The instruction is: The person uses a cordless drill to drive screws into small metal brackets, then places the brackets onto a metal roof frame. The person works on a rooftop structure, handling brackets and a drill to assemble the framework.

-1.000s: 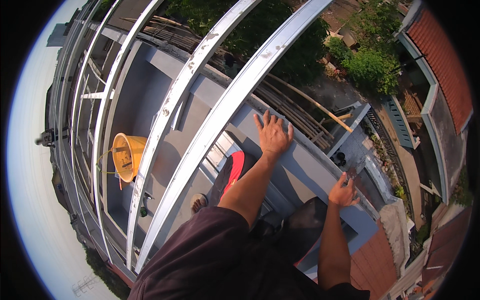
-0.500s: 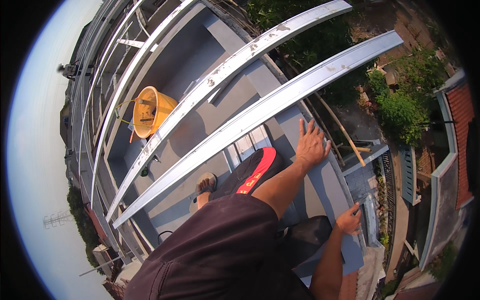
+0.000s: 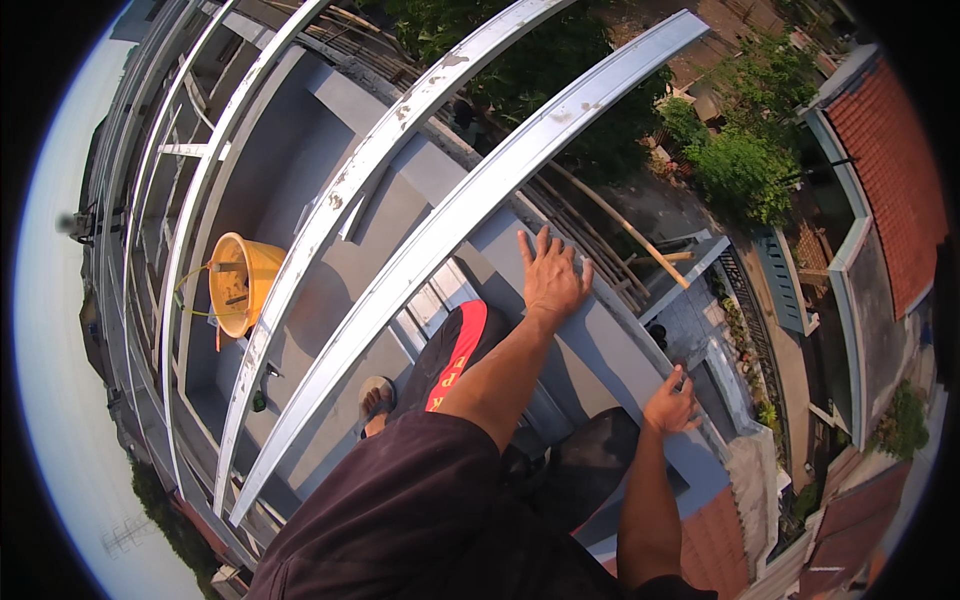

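My left hand (image 3: 556, 278) lies palm down with its fingers spread on the grey ledge (image 3: 590, 355) along the roof edge. Further along the same ledge, my right hand (image 3: 672, 408) rests at the outer edge. Its thumb and fingers are apart and slightly curled, and I see nothing in them. My left forearm passes over my knee in dark trousers with a red stripe. Just past that knee, a long silvery metal beam (image 3: 470, 215) spans the grey trough. Behind it runs a second beam (image 3: 345, 185) with flaked, stained patches.
A yellow bucket (image 3: 262, 275) with tools inside stands in the trough (image 3: 330, 330), beyond the beams. My sandalled foot (image 3: 377, 400) is on the trough floor. Bamboo poles (image 3: 625, 235) jut out past the ledge. Far below lie trees (image 3: 745, 170), a paved yard and a red-tiled roof (image 3: 885, 190).
The view has turned, so the bucket, beams and ledge sit further left in the picture. Both hands stay on the ledge, and a finger of my right hand now points more upward.
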`<state>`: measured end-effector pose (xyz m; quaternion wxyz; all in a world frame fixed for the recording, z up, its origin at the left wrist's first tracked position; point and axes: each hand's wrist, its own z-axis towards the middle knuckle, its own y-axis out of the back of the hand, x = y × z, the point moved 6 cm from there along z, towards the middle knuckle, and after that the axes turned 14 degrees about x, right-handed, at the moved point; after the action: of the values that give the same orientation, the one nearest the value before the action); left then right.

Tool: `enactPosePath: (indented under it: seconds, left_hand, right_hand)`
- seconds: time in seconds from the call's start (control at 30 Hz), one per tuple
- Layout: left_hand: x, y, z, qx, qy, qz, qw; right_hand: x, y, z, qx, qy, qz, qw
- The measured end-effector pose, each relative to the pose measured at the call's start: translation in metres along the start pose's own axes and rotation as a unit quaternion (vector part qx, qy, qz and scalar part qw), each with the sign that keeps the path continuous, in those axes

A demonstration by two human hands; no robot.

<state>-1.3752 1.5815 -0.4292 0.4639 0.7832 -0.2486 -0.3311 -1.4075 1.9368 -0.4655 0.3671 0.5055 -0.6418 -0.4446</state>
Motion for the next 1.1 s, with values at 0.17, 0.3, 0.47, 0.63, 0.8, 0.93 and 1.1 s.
enactPosePath:
  seconds: [0.17, 0.3, 0.47, 0.63, 0.8, 0.93, 1.1]
  left_hand:
    - [0.0018, -0.0012, -0.0019, -0.018, -0.02, -0.024, 0.999]
    - [0.0004, -0.0023, -0.0016, -0.033, -0.021, -0.016, 0.999]
    - [-0.0005, -0.0021, 0.0001, 0.0, 0.005, 0.016, 1.0]
    - [-0.0002, -0.0049, 0.0025, -0.007, -0.002, 0.016, 1.0]
    - [-0.001, -0.0043, 0.001, -0.009, -0.003, 0.013, 1.0]
    - [-0.0015, -0.0039, 0.0006, -0.011, -0.003, 0.015, 1.0]
    - [-0.0014, -0.0049, 0.0009, -0.015, -0.009, 0.007, 1.0]
  right_hand:
    - [0.0026, 0.0036, -0.0026, 0.038, -0.012, -0.002, 0.999]
    - [0.0041, 0.0057, -0.004, -0.003, -0.006, 0.011, 1.0]
    - [0.0057, 0.0074, -0.0048, -0.008, -0.002, 0.013, 1.0]
    - [0.004, 0.0032, -0.0026, -0.025, 0.004, 0.007, 1.0]
    - [0.0054, 0.0066, -0.0045, -0.009, 0.002, 0.013, 1.0]
    - [0.004, 0.0054, -0.0034, 0.003, -0.002, 0.009, 1.0]
    - [0.0019, 0.0033, -0.0016, 0.008, -0.002, 0.012, 1.0]
